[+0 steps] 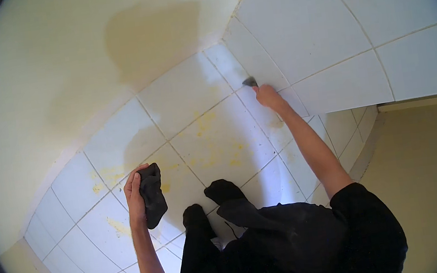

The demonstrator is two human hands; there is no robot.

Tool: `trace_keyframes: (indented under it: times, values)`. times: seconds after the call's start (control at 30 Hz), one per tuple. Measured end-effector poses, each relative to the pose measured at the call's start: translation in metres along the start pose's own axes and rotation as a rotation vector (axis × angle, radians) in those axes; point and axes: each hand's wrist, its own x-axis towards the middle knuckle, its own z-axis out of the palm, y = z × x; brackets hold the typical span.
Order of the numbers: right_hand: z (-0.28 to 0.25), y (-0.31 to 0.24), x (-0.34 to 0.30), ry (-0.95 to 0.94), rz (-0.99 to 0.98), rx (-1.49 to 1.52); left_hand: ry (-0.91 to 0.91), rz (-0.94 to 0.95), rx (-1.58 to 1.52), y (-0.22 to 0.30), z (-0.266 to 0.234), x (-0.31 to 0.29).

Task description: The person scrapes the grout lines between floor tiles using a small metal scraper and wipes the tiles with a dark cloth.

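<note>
In my left hand point(134, 193) is a folded dark grey cloth point(154, 196); the fingers are closed on its edge, above the floor tiles. My right hand point(268, 96) reaches out to the far right and is closed around a small flat-headed dark tool point(250, 82), which looks like a scraper. Its wide end is at the white floor tiles point(189, 74), close to the foot of the tiled wall. The handle is hidden inside my fist. Yellow smears point(206, 121) and crumbs mark the tiles between my hands and beside the cloth.
A cream wall point(45, 59) rises along the far and left side. White tiled panelling point(313, 21) stands at the right, its lower edge ending above a beige area point(420, 139). My feet in black socks point(222, 191) stand on the tiles near the middle.
</note>
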Motion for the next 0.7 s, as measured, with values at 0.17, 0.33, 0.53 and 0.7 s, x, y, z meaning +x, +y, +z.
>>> trace_keyframes:
  times: [0.17, 0.33, 0.53, 0.7]
  values:
    - [-0.023, -0.021, -0.047, -0.374, 0.184, 0.134, 0.041, 0.037, 0.07, -0.012, -0.012, -0.003]
    - [-0.044, -0.052, -0.052, -0.221, 0.3, 0.388, 0.049, 0.038, 0.061, -0.012, -0.01, -0.003]
    - [0.035, -0.022, -0.024, -0.079, -0.088, 0.029, 0.021, 0.036, 0.081, -0.012, -0.01, 0.0]
    - [-0.025, -0.017, -0.06, -0.279, 0.059, -0.174, 0.037, 0.026, 0.053, -0.011, -0.009, -0.004]
